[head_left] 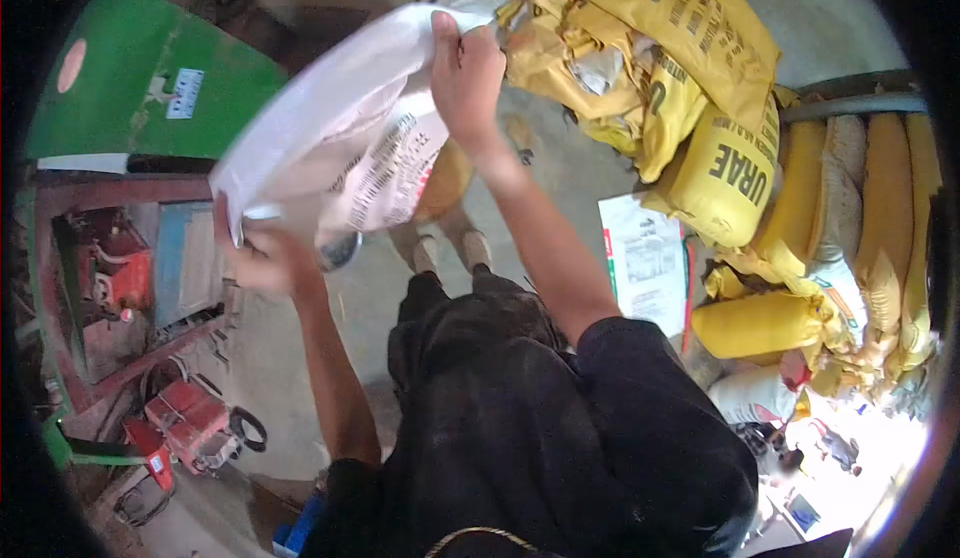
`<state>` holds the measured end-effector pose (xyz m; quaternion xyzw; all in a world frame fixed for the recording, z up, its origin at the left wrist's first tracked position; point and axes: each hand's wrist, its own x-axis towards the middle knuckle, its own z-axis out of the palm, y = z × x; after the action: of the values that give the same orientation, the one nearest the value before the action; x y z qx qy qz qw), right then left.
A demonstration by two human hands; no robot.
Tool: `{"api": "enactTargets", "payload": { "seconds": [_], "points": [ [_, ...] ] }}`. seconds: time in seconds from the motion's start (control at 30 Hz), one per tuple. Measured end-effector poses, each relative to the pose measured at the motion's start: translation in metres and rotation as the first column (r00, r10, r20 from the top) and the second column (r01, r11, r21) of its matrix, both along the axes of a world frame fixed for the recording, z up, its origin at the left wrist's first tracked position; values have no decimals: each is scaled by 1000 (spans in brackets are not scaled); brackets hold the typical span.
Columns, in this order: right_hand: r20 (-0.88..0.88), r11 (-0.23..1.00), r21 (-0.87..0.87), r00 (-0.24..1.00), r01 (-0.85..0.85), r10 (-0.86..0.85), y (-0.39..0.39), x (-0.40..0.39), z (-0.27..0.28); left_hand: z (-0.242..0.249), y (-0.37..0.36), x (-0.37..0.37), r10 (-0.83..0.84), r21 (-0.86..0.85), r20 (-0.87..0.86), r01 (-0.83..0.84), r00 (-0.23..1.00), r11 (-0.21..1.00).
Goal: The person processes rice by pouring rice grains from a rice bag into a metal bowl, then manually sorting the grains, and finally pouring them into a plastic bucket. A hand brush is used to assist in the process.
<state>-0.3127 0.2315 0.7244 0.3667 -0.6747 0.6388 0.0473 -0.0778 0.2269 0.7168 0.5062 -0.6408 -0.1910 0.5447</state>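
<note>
A white woven sack (385, 173) with dark and red print hangs stretched between my two hands, its mouth spread wide. My right hand (467, 76) grips the rim at the upper right, thumb laid over the edge. At the lower left end of the rim, my left hand (268, 256) is closed on the sack, slightly smeared by motion. Just below the sack a round metal bowl (341, 250) is partly covered by it. Behind its right side a rounded tan object (446, 183) shows in part.
Yellow bags marked URAE (715, 173) are heaped at right, beside a row of filled sacks (885, 228). A flat white printed bag (645, 258) lies on the floor. On the left are a green machine panel (110, 78) and a red machine (190, 418).
</note>
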Motion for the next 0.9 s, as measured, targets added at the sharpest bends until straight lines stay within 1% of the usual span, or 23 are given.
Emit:
{"api": "enactTargets", "payload": {
  "seconds": [0.07, 0.13, 0.17, 0.23, 0.3, 0.33, 0.37, 0.4, 0.43, 0.47, 0.5, 0.53, 0.57, 0.6, 0.63, 0.67, 0.7, 0.73, 0.77, 0.8, 0.83, 0.87, 0.9],
  "points": [
    [-156, 944, 319, 977, -87, 143, -16, 1, -71, -8, 5, 11, -54, 33, 153, 49, 987, 998],
    [80, 807, 522, 957, -277, 277, 2, 9, -71, -10, 2, 9, -75, 81, -5, 75, 997, 994],
    [190, 732, 413, 837, -542, 512, 21, 6, -57, -6, -1, -5, -97, 68, -23, 98, 995, 993],
    [6, 735, 380, 796, -562, 606, 67, 2, -56, 21, 23, -36, -54, -37, 102, 58, 993, 998],
    [81, 453, 665, 661, -594, 746, 101, 6, -38, 38, 46, -70, -414, -32, 186, 427, 891, 904],
    [302, 432, 587, 680, -685, 668, 114, 9, -28, 52, 71, -95, -671, 167, -49, 668, 740, 725],
    [325, 518, 499, 704, -695, 631, 126, 13, -29, 47, 90, -111, -776, 166, -27, 768, 630, 618],
    [295, 651, 401, 763, -645, 575, 142, 13, -25, 44, 108, -126, -864, 171, -12, 852, 503, 494],
    [285, 768, 306, 824, -563, 490, 158, 8, -20, 44, 123, -142, -888, 171, 199, 877, 415, 448],
    [295, 878, 221, 887, -426, 356, 174, -5, -19, 46, 137, -159, -866, 157, 391, 905, 312, 396],
    [343, 954, 147, 918, -261, 198, 192, -25, -21, 56, 146, -158, -881, 142, 369, 919, 295, 367],
    [422, 992, 94, 906, -82, 35, 212, -52, -29, 65, 150, -157, -899, 124, 348, 937, 266, 325],
    [536, 995, 71, 839, 68, -96, 236, -79, -43, 67, 145, -144, -914, 173, 334, 938, 230, 299],
    [644, 981, 59, 744, 185, -179, 262, -106, -61, 51, 138, -131, -941, 268, 273, 923, 202, 276],
    [797, 936, 97, 537, 337, -276, 297, -144, -103, 18, 130, -114, -962, 358, 207, 901, 178, 244],
    [835, 972, -4, 535, 236, -127, 326, -163, -121, -22, 120, -96, -942, 468, 64, 824, 330, 321],
    [852, 975, 28, 505, 222, -140, 327, -160, -111, -70, 115, -75, -868, 577, -9, 712, 496, 400],
    [868, 977, 59, 474, 204, -151, 322, -156, -96, -99, 106, -46, -819, 689, -8, 597, 573, 411],
    [913, 989, 11, 402, 148, -71, 313, -155, -85, -163, 101, 0, -823, 699, 380, 451, 423, 555],
    [946, 994, -45, 325, 100, 10, 300, -154, -72, -175, 94, 31, -832, 681, 313, 502, 458, 533],
    [937, 990, -130, 333, 55, 104, 275, -153, -55, -186, 95, 54, -788, 771, 312, 343, 531, 536],
    [945, 987, -138, 310, 83, 106, 261, -174, -66, -207, 96, 82, -787, 802, 324, 289, 524, 523],
    [939, 969, -190, 317, 158, 132, 227, -180, -44, -228, 94, 111, -785, 829, 339, 230, 518, 510]
  ]
}}
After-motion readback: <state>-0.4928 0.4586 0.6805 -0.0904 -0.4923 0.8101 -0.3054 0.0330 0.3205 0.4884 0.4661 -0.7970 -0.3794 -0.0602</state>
